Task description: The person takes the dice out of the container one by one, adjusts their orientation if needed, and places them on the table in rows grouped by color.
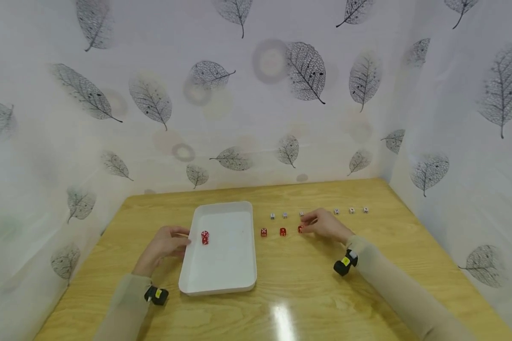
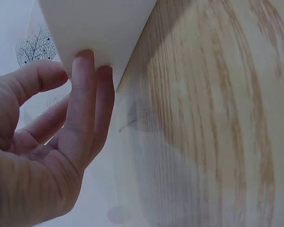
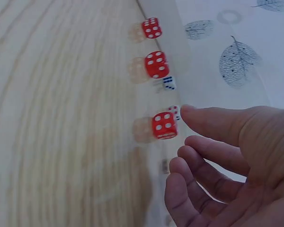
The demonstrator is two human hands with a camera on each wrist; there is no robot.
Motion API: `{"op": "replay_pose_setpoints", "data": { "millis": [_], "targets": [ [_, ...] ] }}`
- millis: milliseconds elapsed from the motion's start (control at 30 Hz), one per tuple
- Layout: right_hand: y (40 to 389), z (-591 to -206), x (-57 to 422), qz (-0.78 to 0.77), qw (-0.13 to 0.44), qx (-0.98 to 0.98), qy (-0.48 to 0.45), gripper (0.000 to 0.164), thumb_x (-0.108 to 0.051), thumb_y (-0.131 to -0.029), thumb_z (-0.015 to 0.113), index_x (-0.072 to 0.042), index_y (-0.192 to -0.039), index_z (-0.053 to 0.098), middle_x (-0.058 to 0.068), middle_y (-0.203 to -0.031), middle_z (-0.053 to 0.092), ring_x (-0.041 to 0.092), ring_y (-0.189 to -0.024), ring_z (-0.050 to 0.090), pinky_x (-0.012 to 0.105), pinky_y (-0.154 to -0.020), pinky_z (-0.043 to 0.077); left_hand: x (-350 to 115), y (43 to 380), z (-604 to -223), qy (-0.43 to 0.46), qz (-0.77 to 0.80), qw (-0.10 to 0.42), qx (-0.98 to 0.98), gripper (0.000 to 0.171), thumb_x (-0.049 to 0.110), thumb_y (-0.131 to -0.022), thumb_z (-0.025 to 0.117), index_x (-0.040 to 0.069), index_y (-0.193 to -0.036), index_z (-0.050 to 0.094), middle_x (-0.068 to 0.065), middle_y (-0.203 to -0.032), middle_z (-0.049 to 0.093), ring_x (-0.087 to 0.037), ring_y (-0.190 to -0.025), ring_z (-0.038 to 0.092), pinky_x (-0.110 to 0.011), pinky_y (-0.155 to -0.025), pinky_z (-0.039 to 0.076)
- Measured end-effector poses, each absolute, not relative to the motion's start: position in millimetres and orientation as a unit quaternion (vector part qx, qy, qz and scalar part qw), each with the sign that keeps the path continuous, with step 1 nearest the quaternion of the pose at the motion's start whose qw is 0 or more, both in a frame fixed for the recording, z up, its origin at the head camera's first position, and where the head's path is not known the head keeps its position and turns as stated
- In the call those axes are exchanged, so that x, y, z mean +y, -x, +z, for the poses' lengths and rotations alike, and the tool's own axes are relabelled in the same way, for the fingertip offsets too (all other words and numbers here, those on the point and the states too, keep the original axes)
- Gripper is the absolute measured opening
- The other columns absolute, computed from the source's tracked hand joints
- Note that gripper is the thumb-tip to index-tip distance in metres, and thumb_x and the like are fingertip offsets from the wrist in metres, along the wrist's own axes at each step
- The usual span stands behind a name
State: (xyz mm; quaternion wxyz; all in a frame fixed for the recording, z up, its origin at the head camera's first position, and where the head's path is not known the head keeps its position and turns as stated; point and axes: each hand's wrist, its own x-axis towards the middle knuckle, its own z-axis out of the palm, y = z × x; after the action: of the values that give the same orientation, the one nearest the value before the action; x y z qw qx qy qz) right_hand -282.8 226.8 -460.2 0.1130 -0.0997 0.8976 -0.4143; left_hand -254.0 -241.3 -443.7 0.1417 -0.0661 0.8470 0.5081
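Observation:
My left hand (image 1: 166,246) is at the left side of a white tray (image 1: 222,270), its fingertips touching the outer wall in the left wrist view. Two red dice (image 1: 205,237) lie close together inside the tray. To the tray's right, three red dice stand in a row: one near the tray (image 1: 263,232), a middle one (image 1: 283,232), and one (image 3: 164,125) beside my right hand (image 1: 326,225). In the right wrist view, that hand's thumb and fingers are spread apart next to this die, with a gap between thumb and fingers.
Behind the red dice runs a row of several small white dice (image 1: 285,215), partly hidden by my right hand. The wooden table (image 1: 307,293) meets leaf-patterned sheets (image 1: 247,118) at the back and both sides.

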Motion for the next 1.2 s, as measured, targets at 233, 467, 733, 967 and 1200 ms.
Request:
{"op": "replay_pose_setpoints", "data": {
  "millis": [233,467,733,967,1200],
  "targets": [
    [279,-449,215,-0.419,0.089,0.897,0.106,0.034,-0.025,-0.093,0.068,-0.005,-0.121,0.068,0.01,-0.113,0.069,0.022,-0.097,0.064,0.032,-0.076,0.056,-241,254,-444,0.069,0.509,0.139,0.846,0.043,0.005,-0.09,0.066,-0.007,-0.129,0.055,-0.025,-0.115,0.065,-0.022,-0.087,0.069,-0.038,-0.074,0.062],
    [276,-445,191,-0.437,0.079,0.886,0.133,0.032,-0.025,-0.092,0.069,-0.005,-0.116,0.071,0.008,-0.11,0.072,0.018,-0.089,0.065,0.031,-0.07,0.057,-241,254,-442,0.068,0.504,0.141,0.849,0.043,0.006,-0.091,0.066,-0.007,-0.13,0.055,-0.025,-0.117,0.064,-0.021,-0.089,0.069,-0.039,-0.075,0.062],
    [277,-442,163,-0.451,0.084,0.876,0.151,0.033,-0.03,-0.092,0.068,-0.008,-0.117,0.071,0.004,-0.109,0.071,0.015,-0.092,0.065,0.029,-0.073,0.057,-241,254,-442,0.071,0.497,0.139,0.854,0.043,0.006,-0.09,0.067,-0.007,-0.129,0.056,-0.024,-0.114,0.065,-0.02,-0.086,0.069,-0.037,-0.073,0.062],
    [281,-435,135,-0.473,0.093,0.86,0.169,0.033,-0.027,-0.094,0.067,-0.005,-0.118,0.07,0.006,-0.112,0.071,0.018,-0.095,0.066,0.033,-0.077,0.058,-241,255,-444,0.074,0.5,0.137,0.852,0.042,0.004,-0.09,0.066,-0.007,-0.129,0.057,-0.024,-0.112,0.066,-0.02,-0.084,0.069,-0.036,-0.072,0.062],
    [281,-428,103,-0.477,0.11,0.852,0.185,0.029,-0.025,-0.093,0.067,-0.006,-0.115,0.071,0.005,-0.108,0.072,0.024,-0.097,0.067,0.038,-0.081,0.058,-241,255,-443,0.071,0.497,0.14,0.854,0.042,0.006,-0.09,0.066,-0.007,-0.129,0.056,-0.024,-0.113,0.066,-0.021,-0.086,0.069,-0.037,-0.073,0.062]
  ]
}}
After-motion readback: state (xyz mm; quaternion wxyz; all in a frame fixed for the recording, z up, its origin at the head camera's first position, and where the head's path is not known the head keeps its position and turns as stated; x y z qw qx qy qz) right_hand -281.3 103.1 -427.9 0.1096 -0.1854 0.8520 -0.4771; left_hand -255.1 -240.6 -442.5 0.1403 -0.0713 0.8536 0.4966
